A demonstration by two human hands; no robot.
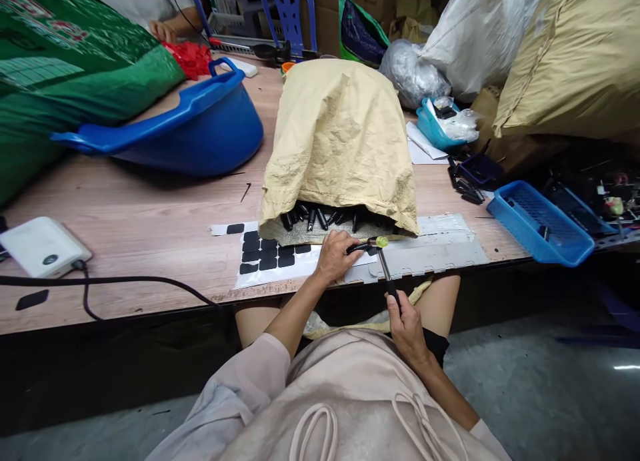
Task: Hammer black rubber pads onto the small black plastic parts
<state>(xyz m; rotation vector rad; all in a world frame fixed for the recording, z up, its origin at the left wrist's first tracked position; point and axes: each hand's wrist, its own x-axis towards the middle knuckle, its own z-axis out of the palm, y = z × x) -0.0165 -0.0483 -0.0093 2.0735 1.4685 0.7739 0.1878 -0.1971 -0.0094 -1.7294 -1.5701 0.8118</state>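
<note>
My left hand [334, 254] rests on the table edge, fingers pinched on a small black part [361, 246] that lies on a white sheet. My right hand [406, 322], below the table edge, is closed round the black handle of a small hammer [385, 269] whose yellow-green head touches the part. Just behind stands a tan woven sack [340, 134], lying open toward me, with several black parts [315, 217] spilling from its mouth. A sheet of black adhesive pads [267, 254] lies left of my left hand.
A blue plastic tub [200, 124] leans at the back left beside a green sack [60, 68]. A white device [43, 246] with a black cable sits at the left. Blue baskets [540, 224] and big filled bags stand at the right. Another person's hand [163, 29] shows at the far edge.
</note>
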